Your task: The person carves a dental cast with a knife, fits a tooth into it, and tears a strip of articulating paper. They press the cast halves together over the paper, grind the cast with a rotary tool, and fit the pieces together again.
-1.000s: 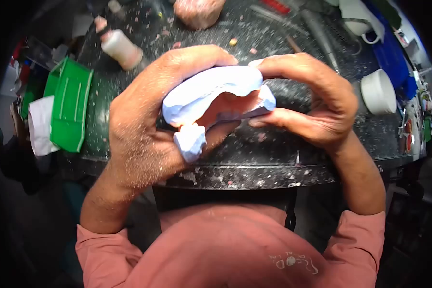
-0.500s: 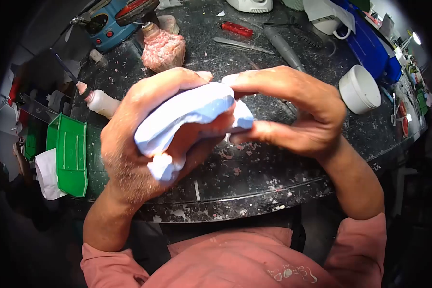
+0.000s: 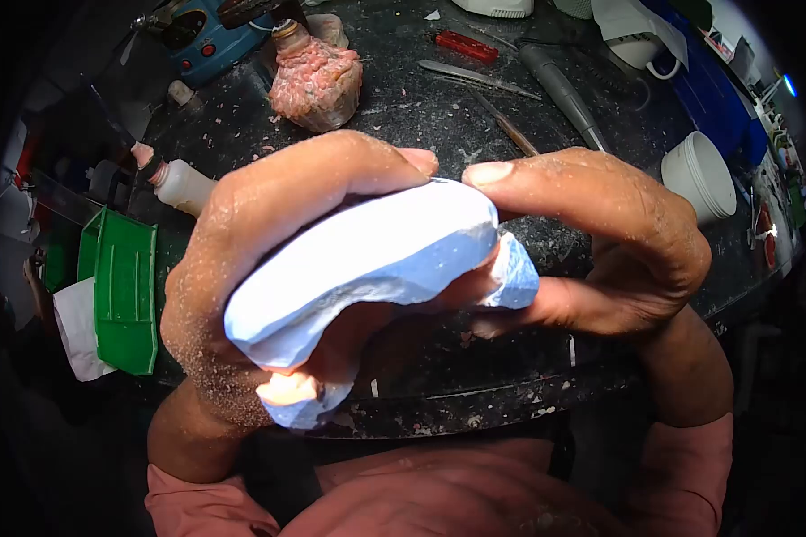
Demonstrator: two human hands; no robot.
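A pale blue plaster dental cast [image 3: 358, 268] is held up close, above the front of the bench. Its curved outer face is brightly lit, and reddish-pink material shows in the hollow beneath. One blue block stands out at its lower left, another at its right end. My left hand [image 3: 233, 251] wraps around the back and left side of the cast, fingers closed on it, with pale dust on the skin. At the right end, my right hand [image 3: 627, 233] grips the cast between fingertips and thumb. The far side of the cast is hidden.
Behind my hands are a pink wax-covered burner [image 3: 318, 85], a red-handled tool [image 3: 466, 45], a knife [image 3: 479, 78] and a grey handpiece [image 3: 560, 94]. A white tub [image 3: 698, 179] stands right; a white bottle [image 3: 184, 186] and green bin [image 3: 125, 295] are left.
Both hands have brought the cast nearer to the camera, so it looks larger and its blue outer face shows more. The grip of each hand stays much the same.
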